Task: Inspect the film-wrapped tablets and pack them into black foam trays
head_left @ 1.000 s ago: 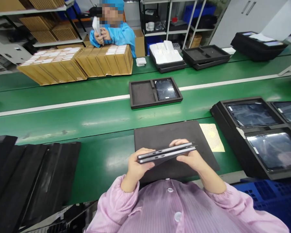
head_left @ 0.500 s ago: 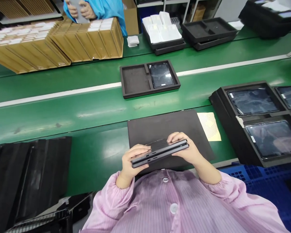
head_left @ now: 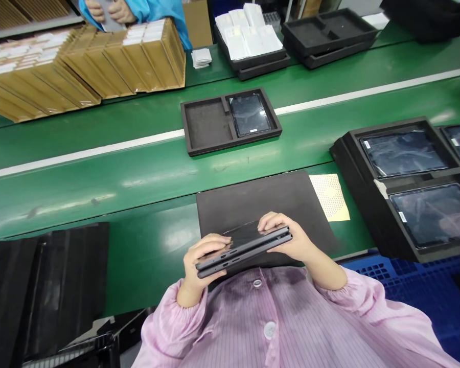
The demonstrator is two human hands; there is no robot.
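Two dark tablets [head_left: 245, 250], one stacked on the other, are held level close to my chest with their port edges facing me. My left hand [head_left: 205, 255] grips their left end, fingers on top and thumb below. At the right end my right hand [head_left: 285, 235] is closed round both, its fingers curled over the upper glossy screen. Under them lies a black mat [head_left: 260, 199] on the green bench. A yellow sheet of small dots [head_left: 330, 197] lies at the mat's right edge.
A black foam tray [head_left: 209, 125] with one tablet [head_left: 249, 113] sits on the green belt. At right, stacked trays [head_left: 417, 179] hold several tablets. Black trays [head_left: 46, 286] lie at left. Across the belt, a co-worker's hands [head_left: 111, 11] are above cardboard mailers [head_left: 134, 61].
Both hands have shifted slightly left and down with the tablets, and the tablets' left end has dipped a little. The view has moved slightly. The grip looks the same.
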